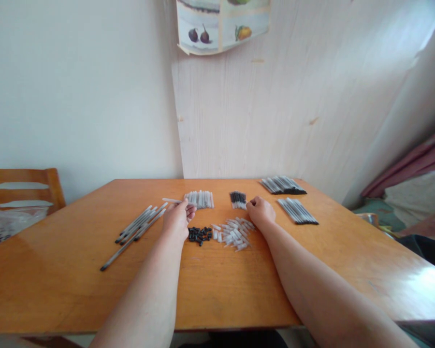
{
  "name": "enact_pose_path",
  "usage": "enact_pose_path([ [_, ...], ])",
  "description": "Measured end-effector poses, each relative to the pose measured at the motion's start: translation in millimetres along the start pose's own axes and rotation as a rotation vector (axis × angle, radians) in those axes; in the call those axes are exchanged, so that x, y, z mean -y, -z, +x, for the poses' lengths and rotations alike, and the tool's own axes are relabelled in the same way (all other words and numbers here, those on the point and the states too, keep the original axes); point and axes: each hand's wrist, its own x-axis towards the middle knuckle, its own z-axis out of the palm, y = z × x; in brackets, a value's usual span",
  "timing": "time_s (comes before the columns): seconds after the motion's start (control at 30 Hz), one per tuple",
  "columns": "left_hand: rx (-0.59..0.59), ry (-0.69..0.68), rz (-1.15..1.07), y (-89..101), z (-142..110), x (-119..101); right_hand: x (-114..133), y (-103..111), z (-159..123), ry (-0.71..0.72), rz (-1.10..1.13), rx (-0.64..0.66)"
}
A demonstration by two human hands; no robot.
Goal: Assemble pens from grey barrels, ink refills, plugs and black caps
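Translucent plastic makes up the slim, pale tube (172,200) pinched in the left hand (178,215), above the wooden tabletop (217,290). The right hand (261,211) is apart from it, fingers curled beside a row of thin black rods with pale tips (238,199); whether it grips anything I cannot tell.

Judging by their dark ends, the long grey sticks with black ends (141,223) at left look partly or fully put together, as do two flat bundles of black-ended clear sticks (297,211) at right. Unjoined parts lie between: a row of clear tubes (201,199), small black cylinders (199,235) and short whitish translucent pieces (235,234), so plenty seems left.

A clear plastic bag (21,220) by the chair (52,186) holds dark bits, too blurred to identify.
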Motion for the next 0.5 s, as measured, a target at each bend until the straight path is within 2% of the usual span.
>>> enact_pose_path([
  [0.2, 0.004, -0.018, 0.032, 0.4, -0.7, 0.7, -0.7, -2.1, -0.1, 0.065, -0.043, 0.033],
  [0.5, -0.010, -0.008, 0.037, 0.0, -0.6, 0.1, -1.4, -2.8, 1.0, 0.088, -0.032, 0.066],
])
